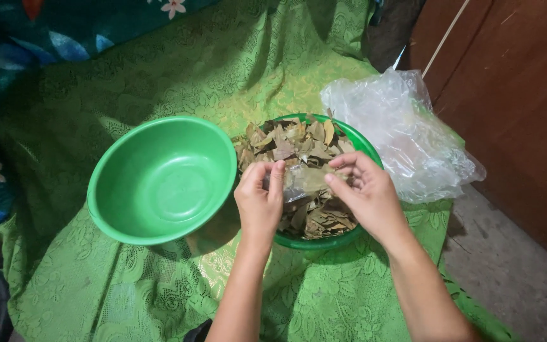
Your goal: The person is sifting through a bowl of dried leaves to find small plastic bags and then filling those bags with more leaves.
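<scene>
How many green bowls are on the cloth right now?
2: an empty green bowl on the left, and a green bowl of dried leaves on the right, under both hands.

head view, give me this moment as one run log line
left hand + right hand: holding one dried leaf between them | over bowl of dried leaves | empty green bowl left | plastic bag right

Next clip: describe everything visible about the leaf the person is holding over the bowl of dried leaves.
The leaf is a dried, dull olive-brown one, long and flat, held roughly level between both hands. The left hand pinches its left end with thumb and fingers; the right hand grips its right end. It looks brittle and slightly curled, with a greyish patch near the left end. It sits just above the bowl of dried leaves; whether it touches the pile cannot be told.
</scene>
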